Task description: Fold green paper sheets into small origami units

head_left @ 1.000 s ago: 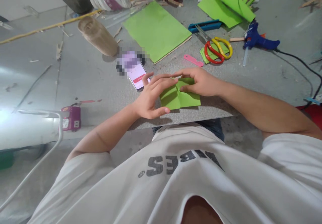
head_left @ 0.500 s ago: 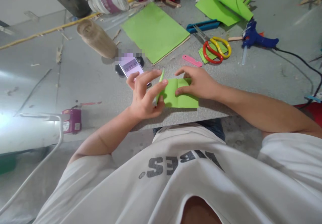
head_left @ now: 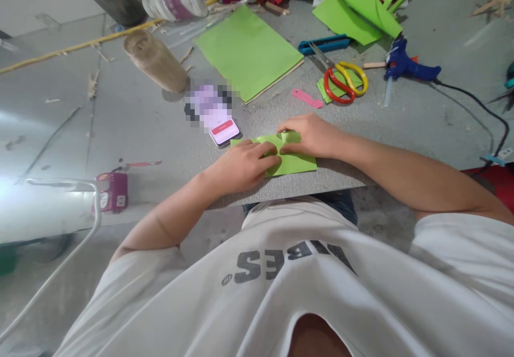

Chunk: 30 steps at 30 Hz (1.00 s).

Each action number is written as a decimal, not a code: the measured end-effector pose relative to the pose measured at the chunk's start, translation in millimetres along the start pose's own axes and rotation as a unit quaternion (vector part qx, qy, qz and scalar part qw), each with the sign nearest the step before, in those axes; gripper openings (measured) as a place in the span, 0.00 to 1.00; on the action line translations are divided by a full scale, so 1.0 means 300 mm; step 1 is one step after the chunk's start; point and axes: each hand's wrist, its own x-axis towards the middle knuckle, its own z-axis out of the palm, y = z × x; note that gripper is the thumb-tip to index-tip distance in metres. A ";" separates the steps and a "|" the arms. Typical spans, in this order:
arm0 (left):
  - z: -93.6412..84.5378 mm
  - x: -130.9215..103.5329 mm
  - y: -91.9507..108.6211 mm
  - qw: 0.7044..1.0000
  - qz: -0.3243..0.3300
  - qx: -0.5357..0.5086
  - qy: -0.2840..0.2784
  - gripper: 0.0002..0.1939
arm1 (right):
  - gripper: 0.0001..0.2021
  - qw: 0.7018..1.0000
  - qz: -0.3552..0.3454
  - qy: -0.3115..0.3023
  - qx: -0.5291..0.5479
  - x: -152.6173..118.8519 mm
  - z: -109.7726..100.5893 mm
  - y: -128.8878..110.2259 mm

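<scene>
A small sheet of bright green paper (head_left: 299, 162) with creases lies near the table's front edge. My left hand (head_left: 246, 163) rests palm down over its left half, fingers laid out on the sheet and hiding part of it. From the right side my right hand (head_left: 315, 135) holds the paper between thumb and forefinger, where a bit of it bulges up. The fingertips of both hands almost meet around the middle of the sheet. Just beyond my left hand is a phone (head_left: 225, 131) with a lit screen.
Beyond my hands lie a large green sheet (head_left: 249, 52), a pink strip-like tool (head_left: 307, 98), red-and-yellow scissors (head_left: 339, 90) and a blue cutter (head_left: 327, 43). A blue glue gun (head_left: 409, 63) with a cord is at right. A tan roll (head_left: 155, 60) stands left.
My left hand has turned palm down and lowered onto the paper; the left flap that stood up is now flat. My right hand has barely shifted.
</scene>
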 end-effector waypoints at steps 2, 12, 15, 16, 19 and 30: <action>0.016 0.007 0.000 1.000 -0.001 -0.018 0.019 0.14 | 0.23 1.000 -0.015 -0.003 -0.027 0.001 -0.002 -0.002; 0.040 0.021 -0.004 0.998 -0.048 -0.020 -0.018 0.18 | 0.18 0.984 0.011 0.037 -0.172 -0.055 -0.113 -0.018; 0.040 0.026 -0.002 0.996 -0.073 -0.048 -0.018 0.21 | 0.16 0.996 0.013 0.047 -0.069 -0.050 -0.111 -0.020; 0.040 0.030 -0.001 0.994 -0.089 -0.067 -0.016 0.23 | 0.16 0.999 0.010 0.049 -0.016 -0.046 -0.103 -0.019; 0.038 0.047 0.001 0.973 -0.144 -0.182 0.013 0.33 | 0.19 0.987 -0.014 0.044 0.155 -0.032 -0.054 -0.012; 0.024 0.094 0.016 0.860 -0.242 -0.441 0.085 0.53 | 0.17 0.965 -0.077 0.077 0.238 -0.021 0.099 -0.014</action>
